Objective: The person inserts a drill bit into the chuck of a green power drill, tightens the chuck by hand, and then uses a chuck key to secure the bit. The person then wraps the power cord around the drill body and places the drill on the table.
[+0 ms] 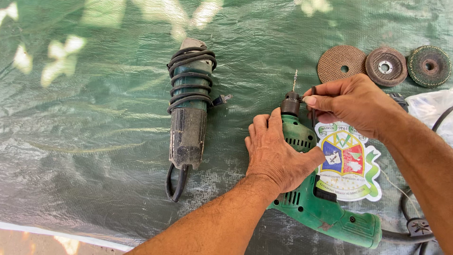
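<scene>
Left hand (273,153) pressed flat, fingers loose, on green drill (321,203) at lower centre; right hand (351,104) fingers pinched on chuck key (313,101) at chuck (290,104); likely risk: key slipping, bit (295,80) left loose.

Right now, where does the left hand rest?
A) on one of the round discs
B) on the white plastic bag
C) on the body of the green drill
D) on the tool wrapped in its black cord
C: the left hand lies flat on the body of the green drill, while the right hand works at the chuck; the cord-wrapped tool lies apart, untouched.
</scene>
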